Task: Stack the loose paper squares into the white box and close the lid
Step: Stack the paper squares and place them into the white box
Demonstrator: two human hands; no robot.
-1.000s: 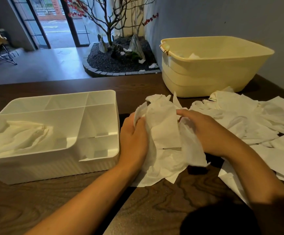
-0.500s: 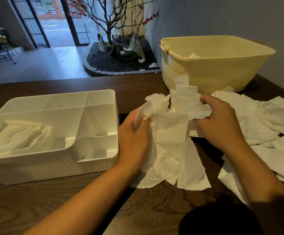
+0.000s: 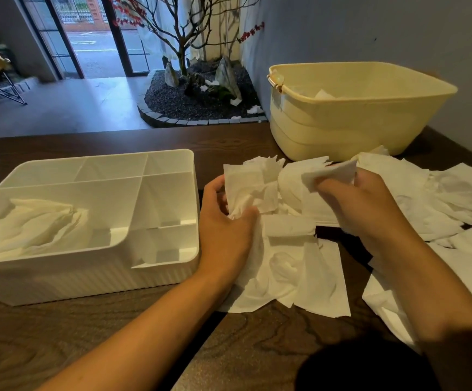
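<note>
Beside the divided white box (image 3: 156,266), already holding crumpled paper (image 3: 31,230) in its large compartment, both hands, left (image 3: 226,230) and right (image 3: 361,210), are grasping loose paper squares (image 3: 268,193); beyond, a cream tub (image 3: 350,128) is holding paper scraps.

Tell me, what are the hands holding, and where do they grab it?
The left hand grips the bunch of paper squares at its left side. The right hand pinches one paper square by its lower edge.
</note>
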